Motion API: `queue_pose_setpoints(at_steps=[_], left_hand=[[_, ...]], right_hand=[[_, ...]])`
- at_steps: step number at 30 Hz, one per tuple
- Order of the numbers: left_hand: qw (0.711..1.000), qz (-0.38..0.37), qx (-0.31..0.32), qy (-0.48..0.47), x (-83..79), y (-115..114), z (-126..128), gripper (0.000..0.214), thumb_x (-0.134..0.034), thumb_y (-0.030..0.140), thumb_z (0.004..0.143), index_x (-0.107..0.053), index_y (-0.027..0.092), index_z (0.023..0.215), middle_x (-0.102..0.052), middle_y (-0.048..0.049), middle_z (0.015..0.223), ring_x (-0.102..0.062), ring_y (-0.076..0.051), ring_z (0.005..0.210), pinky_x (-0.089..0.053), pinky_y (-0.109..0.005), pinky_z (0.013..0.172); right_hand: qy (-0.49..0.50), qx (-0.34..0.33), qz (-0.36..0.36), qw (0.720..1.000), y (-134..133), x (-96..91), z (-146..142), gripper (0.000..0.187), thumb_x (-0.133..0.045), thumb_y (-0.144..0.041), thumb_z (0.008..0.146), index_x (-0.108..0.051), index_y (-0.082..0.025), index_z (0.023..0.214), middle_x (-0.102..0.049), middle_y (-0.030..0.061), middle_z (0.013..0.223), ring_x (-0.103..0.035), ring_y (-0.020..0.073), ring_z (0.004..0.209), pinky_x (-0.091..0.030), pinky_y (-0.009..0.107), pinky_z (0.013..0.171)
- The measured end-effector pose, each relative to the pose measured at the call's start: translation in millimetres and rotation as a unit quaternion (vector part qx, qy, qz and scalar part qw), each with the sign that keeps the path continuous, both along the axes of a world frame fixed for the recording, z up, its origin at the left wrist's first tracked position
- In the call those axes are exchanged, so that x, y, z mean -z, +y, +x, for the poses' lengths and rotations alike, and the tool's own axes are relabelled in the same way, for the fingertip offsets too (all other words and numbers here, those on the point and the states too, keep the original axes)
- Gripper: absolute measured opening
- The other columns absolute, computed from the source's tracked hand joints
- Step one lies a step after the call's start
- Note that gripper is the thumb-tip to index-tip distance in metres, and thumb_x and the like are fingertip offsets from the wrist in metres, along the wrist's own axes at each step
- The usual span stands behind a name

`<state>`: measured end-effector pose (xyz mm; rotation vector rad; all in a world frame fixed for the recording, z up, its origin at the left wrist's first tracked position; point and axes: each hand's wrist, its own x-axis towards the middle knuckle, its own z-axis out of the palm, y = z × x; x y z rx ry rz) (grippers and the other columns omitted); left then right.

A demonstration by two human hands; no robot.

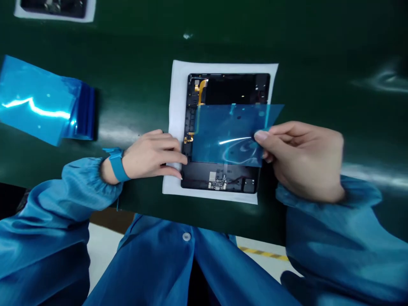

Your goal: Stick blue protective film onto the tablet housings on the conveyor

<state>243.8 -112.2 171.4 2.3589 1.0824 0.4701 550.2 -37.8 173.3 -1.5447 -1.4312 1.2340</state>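
Note:
An opened tablet with its inner parts bare lies on a white sheet on the table. Between thumb and fingers, my right hand pinches the right edge of a clear blue film, which spreads over the middle of the tablet. Whether the film touches the parts beneath it, I cannot tell. My left hand rests at the tablet's lower left edge, fingers stretched and thumb apart, the fingertips touching the frame. An orange flex cable shows near the tablet's upper left.
On the left of the green table lies a stack of blue film sheets, one askew. Another device on a white sheet is cut off at the top left. The table's front edge runs just before my body.

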Motion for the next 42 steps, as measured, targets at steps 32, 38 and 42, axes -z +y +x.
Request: queue_pose_setpoints(at_steps=[32, 38, 42], left_hand=[[0.997, 0.074, 0.033, -0.016, -4.0, 2, 3, 0.036, -0.056, 0.055, 0.102, -0.069, 0.022, 0.104, -0.068, -0.0015, 0.086, -0.059, -0.015, 0.073, -0.033, -0.030, 0.065], [0.997, 0.070, 0.035, -0.010, -3.3, 2, 1, 0.035, -0.056, 0.055, 0.102, -0.069, 0.023, 0.105, -0.068, -0.0013, 0.088, -0.060, -0.015, 0.074, -0.034, -0.031, 0.065], [0.996, 0.075, 0.033, -0.018, -3.6, 1, 2, 0.035, -0.057, 0.055, 0.102, -0.069, 0.022, 0.104, -0.068, -0.0014, 0.087, -0.059, -0.015, 0.075, -0.034, -0.032, 0.064]], right_hand=[[-0.057, -0.042, 0.095, 0.993, -10, -5.1, 12, 0.014, -0.090, -0.018, 0.074, -0.080, -0.021, 0.083, -0.070, -0.0049, 0.063, -0.060, 0.0079, 0.047, -0.048, 0.021, 0.041], [-0.052, -0.050, 0.094, 0.993, -9, -5.4, 12, 0.015, -0.089, -0.015, 0.075, -0.080, -0.022, 0.085, -0.071, -0.0055, 0.065, -0.060, 0.0071, 0.047, -0.048, 0.021, 0.041], [-0.051, -0.046, 0.096, 0.993, -10, -5.4, 11, 0.014, -0.089, -0.016, 0.075, -0.079, -0.021, 0.083, -0.070, -0.0055, 0.062, -0.059, 0.0071, 0.047, -0.047, 0.020, 0.040]])
